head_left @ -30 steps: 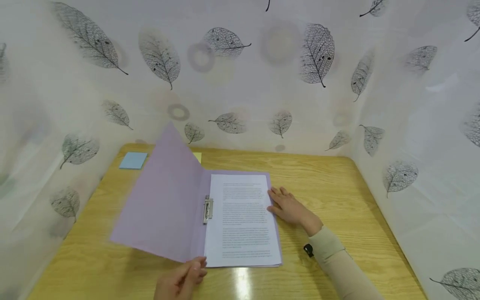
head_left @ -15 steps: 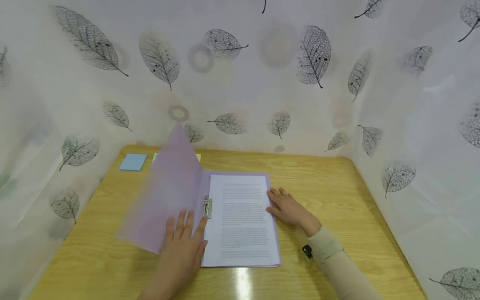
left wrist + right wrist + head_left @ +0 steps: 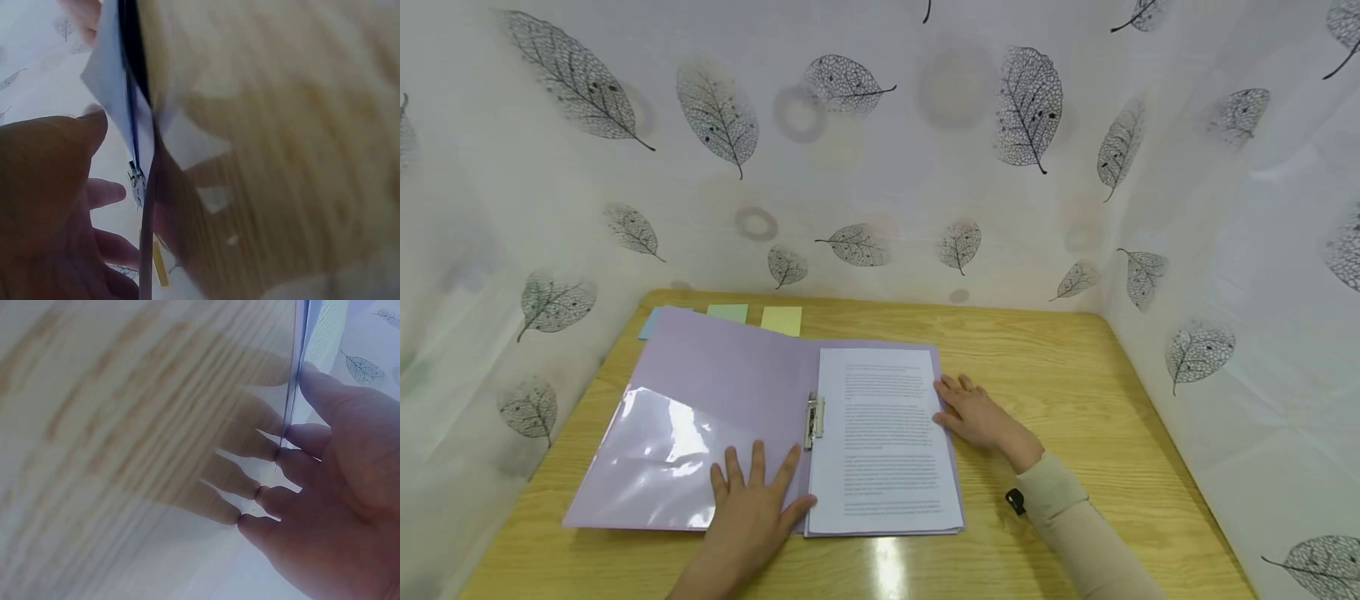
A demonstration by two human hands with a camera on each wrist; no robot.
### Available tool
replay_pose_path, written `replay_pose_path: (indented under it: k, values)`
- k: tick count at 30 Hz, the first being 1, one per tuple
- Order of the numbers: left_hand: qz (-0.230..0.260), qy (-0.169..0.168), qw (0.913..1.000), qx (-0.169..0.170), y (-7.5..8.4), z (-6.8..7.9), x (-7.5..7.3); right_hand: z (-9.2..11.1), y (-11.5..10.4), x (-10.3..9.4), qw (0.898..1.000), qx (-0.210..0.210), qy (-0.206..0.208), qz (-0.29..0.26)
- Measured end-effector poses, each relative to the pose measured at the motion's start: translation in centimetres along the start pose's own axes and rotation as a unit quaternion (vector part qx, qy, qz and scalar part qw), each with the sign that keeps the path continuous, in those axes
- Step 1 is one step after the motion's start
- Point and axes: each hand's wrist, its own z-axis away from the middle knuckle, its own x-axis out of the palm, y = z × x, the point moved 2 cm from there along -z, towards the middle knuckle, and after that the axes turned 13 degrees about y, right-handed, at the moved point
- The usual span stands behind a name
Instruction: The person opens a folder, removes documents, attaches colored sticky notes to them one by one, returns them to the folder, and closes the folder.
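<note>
A light purple folder lies spread on the table, its left cover tilted slightly and bearing a clear plastic pocket. Printed paper sheets lie on its right side, beside a metal clip at the spine. My left hand, fingers spread, is over the lower inner part of the cover, its thumb reaching the sheets' edge. In the left wrist view the left hand is close to the folder's edge. My right hand rests with straight fingers at the folder's right edge; the right wrist view shows its fingertips touching the table.
Blue, green and yellow sticky notes lie along the back left of the wooden table, partly covered by the folder. A leaf-patterned curtain surrounds the table's back and sides. A small black object sits at the right cuff.
The purple cover has swung down to the left, showing its pocket and covering part of the blue note. My left hand has gone from curled fingers to spread fingers over the cover. My right hand stays put.
</note>
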Motion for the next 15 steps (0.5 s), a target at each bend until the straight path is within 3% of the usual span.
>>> replay_pose_path:
  k: [7,11,15]
  values:
    - [0.017,-0.004,0.9997,0.014,-0.5,0.1,0.5,-0.2,-1.2,-0.3,1.000,0.006,0.004,0.006]
    - [0.022,0.001,0.9992,0.032,-0.5,-0.3,0.4,-0.3,-2.8,0.1,1.000,-0.019,0.016,0.018]
    - [0.010,0.003,0.9994,0.032,-0.6,-0.7,0.4,-0.5,-4.3,1.0,0.999,-0.049,0.000,0.016]
